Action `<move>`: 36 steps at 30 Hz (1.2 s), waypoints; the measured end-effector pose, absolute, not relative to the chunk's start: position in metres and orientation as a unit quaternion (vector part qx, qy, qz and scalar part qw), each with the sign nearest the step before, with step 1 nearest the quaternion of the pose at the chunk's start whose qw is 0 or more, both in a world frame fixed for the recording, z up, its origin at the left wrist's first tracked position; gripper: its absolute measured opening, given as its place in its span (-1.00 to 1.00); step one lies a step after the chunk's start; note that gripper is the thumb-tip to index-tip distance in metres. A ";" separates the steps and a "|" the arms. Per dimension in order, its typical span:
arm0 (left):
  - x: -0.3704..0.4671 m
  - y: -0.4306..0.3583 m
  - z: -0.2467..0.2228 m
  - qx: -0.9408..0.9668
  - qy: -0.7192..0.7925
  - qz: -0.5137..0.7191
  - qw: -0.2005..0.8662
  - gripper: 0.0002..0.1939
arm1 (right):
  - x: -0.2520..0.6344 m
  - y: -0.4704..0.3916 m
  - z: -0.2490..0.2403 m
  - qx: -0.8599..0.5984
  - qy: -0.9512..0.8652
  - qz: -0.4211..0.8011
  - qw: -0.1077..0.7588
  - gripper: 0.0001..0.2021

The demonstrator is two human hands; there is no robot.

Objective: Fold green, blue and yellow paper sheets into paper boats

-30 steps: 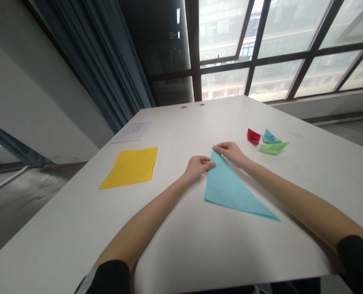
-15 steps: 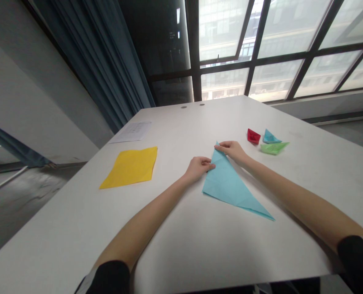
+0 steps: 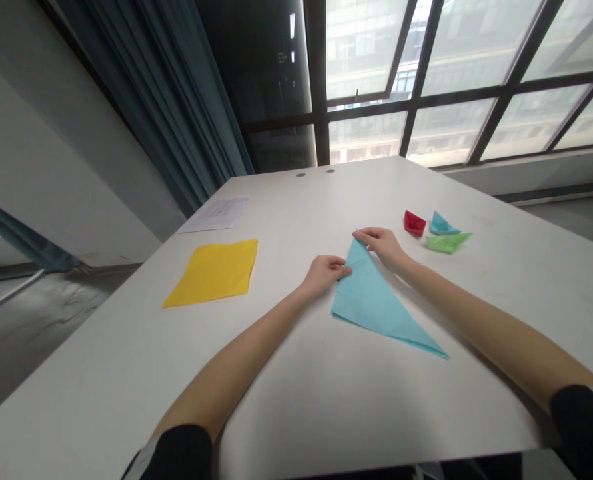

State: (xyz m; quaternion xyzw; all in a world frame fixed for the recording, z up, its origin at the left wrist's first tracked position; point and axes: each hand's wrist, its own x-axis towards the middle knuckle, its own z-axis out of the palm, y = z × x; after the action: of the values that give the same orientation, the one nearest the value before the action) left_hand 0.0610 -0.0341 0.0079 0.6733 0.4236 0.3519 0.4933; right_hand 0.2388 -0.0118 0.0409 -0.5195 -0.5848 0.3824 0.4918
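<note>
A light blue sheet of paper [image 3: 376, 303], folded into a triangle, lies before me with one long point toward the lower right. My left hand [image 3: 325, 275] pinches its left edge between thumb and fingers. At the far corner, my right hand [image 3: 380, 243] is closed on the tip, the fingertips covering most of it. Layers show slightly apart along the near edge of the paper.
Yellow paper [image 3: 214, 273] lies to the left, with a printed white sheet [image 3: 215, 215] behind it. Right of my hands sit three folded paper boats: red [image 3: 414, 223], blue [image 3: 443, 223] and green [image 3: 447, 242]. All rest on a white table [image 3: 296, 387].
My right hand's fingers have shifted very slightly at the far tip, covering more of it. My left hand and the blue paper stay in place.
</note>
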 end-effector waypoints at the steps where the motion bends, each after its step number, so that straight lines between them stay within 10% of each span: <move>1: 0.061 -0.034 0.008 0.674 0.426 0.353 0.490 -0.68 | 0.239 -0.011 0.041 -0.517 -0.583 0.385 0.495 -0.57; 15: 0.061 -0.036 0.014 0.672 0.414 0.346 0.507 -0.70 | 0.237 -0.014 0.045 -0.502 -0.573 0.369 0.533 -0.65; 23: 0.060 -0.036 0.023 0.590 0.441 0.402 0.544 -0.68 | 0.235 -0.021 0.042 -0.474 -0.616 0.492 0.392 -0.61; 36: 0.059 -0.041 0.023 0.628 0.441 0.357 0.532 -0.71 | 0.253 -0.005 0.038 -0.532 -0.541 0.402 0.512 -0.73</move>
State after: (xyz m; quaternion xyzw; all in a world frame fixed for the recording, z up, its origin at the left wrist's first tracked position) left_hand 0.0588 -0.0406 0.0225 0.6280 0.4413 0.3573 0.5322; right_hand 0.2532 -0.0055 0.0382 -0.5321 -0.5410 0.4022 0.5123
